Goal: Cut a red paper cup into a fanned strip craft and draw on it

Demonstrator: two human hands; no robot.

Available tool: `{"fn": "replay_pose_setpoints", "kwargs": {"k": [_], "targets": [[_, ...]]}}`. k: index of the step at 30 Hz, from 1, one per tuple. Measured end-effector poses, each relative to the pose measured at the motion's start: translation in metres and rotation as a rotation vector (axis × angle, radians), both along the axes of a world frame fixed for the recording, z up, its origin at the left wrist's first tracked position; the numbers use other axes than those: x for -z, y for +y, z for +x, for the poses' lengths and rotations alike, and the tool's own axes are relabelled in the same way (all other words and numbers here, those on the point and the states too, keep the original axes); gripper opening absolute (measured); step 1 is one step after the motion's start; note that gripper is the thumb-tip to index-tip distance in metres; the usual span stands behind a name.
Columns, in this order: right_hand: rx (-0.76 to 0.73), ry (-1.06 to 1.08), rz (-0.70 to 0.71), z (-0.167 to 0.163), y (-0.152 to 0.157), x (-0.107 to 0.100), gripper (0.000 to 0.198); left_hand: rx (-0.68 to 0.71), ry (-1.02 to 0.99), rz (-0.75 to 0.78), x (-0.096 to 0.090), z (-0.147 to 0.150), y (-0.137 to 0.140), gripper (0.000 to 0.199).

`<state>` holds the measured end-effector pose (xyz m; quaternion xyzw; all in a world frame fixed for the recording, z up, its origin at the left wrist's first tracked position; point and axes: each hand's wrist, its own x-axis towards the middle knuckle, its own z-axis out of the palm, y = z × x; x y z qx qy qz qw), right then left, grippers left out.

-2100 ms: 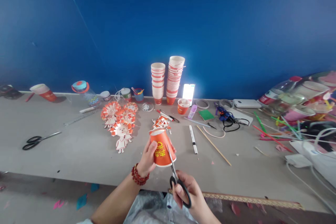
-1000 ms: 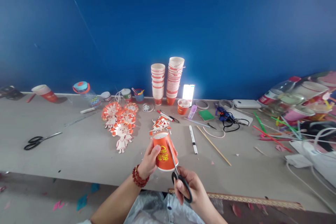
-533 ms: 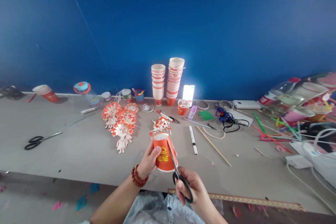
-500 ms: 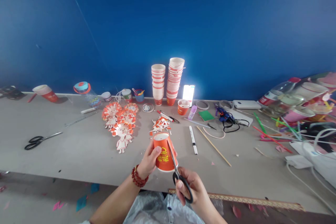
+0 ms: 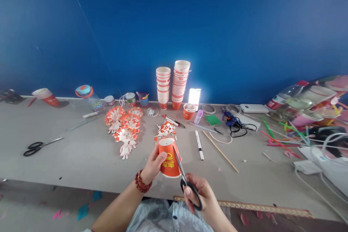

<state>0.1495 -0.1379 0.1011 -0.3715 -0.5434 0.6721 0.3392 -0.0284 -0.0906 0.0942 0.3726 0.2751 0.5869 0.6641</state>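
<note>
My left hand is wrapped round an orange paper cup with yellow lettering, held upside down over the table's front part. My right hand grips black-handled scissors, thumb and fingers in the loops. The blades lie against the cup's right side, tips near its upper end; how deep they reach into the cardboard I cannot tell. Just beyond the cup is a pile of orange and white paper scraps. To the left lie several cut-out paper figures with orange fringed heads.
Two tall stacks of paper cups stand by the blue wall, beside a lit phone. A second pair of scissors lies at left. A marker and a wooden stick are right of my hands; straws, bottles and cables crowd the far right.
My right hand and the scissors have shifted slightly right, the handles swinging a little away from the cup. The left hand keeps its hold on the cup.
</note>
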Motion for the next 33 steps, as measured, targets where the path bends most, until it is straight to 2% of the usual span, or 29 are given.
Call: {"fn": "replay_pose_setpoints", "kwargs": {"k": [6,12,16,23,27,30,33], "targets": [[0.007,0.004,-0.038,0.002,-0.001,-0.002,0.057,-0.009,0.02,-0.041,-0.001,-0.001,0.001,0.051],[0.008,0.039,-0.09,0.002,-0.001,-0.003,0.059,-0.014,0.072,-0.006,-0.004,-0.008,0.006,0.05],[-0.005,0.011,-0.074,0.006,0.001,-0.003,0.058,-0.006,0.116,0.004,-0.002,-0.018,0.01,0.054],[-0.032,-0.038,-0.087,0.015,0.005,-0.001,0.058,0.126,0.212,0.118,-0.009,-0.029,0.015,0.05],[-0.032,-0.033,-0.115,0.018,0.009,-0.002,0.058,0.152,0.196,0.092,-0.014,-0.034,0.02,0.049],[-0.026,-0.021,-0.166,0.022,0.013,-0.005,0.058,0.228,0.163,0.088,-0.017,-0.036,0.023,0.047],[-0.07,-0.04,-0.168,0.027,0.017,-0.008,0.057,0.263,0.12,0.056,-0.018,-0.032,0.025,0.046]]}}
